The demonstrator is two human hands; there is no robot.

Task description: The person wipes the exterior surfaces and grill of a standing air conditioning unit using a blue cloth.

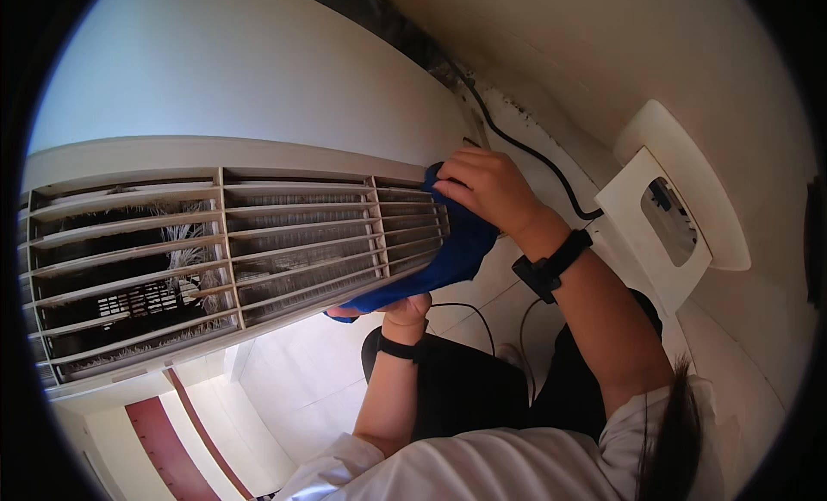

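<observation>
A white slatted grille [300,242] spans the left and middle of the view, part of what looks like an air-conditioner housing [239,81]. Dust and pale fibres hang in its left section, with dark hollows behind the slats. A blue cloth [459,242] wraps around the grille's right end. My right hand [478,181] grips the cloth's upper part at the upper right corner. Beneath the lower edge, my left hand [400,309] supports the grille's underside with the cloth against it; its fingers are partly hidden. Both wrists wear black bands.
A black cable [517,136] runs along the wall behind the housing. To the right stands a white plastic piece with an oval opening [636,223], near the wall. Thin cords [481,317] lie on the tiled floor [310,372] by my knees. A red strip [165,446] shows at lower left.
</observation>
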